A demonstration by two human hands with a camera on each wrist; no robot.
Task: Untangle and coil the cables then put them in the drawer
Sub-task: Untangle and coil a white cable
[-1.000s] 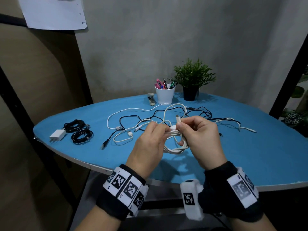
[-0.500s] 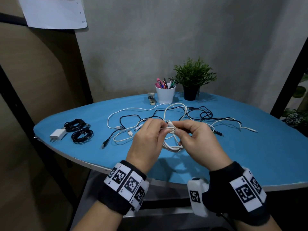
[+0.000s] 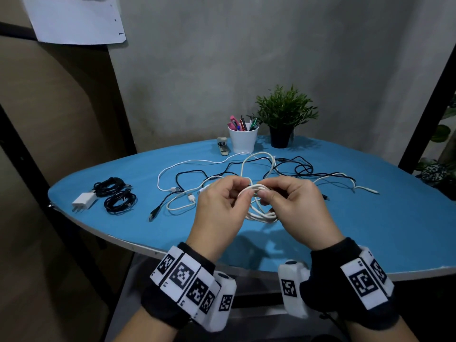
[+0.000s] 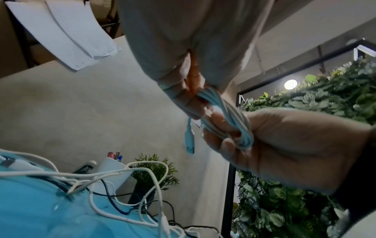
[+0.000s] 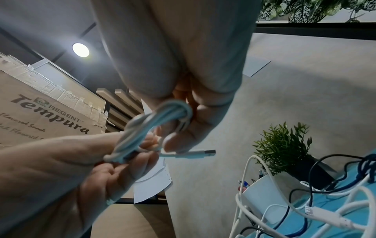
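Blue table point(image 3: 370, 233), white cable coil point(image 3: 256, 188) held level, left-right

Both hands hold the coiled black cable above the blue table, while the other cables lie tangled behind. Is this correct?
Not quite: the coiled cable held by the left hand and the right hand is white, as the head view shows. The rest is correct: tangled cables lie behind on the blue table.

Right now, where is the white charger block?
In the head view the white charger block lies at the table's far left edge, beside two coiled black cables.
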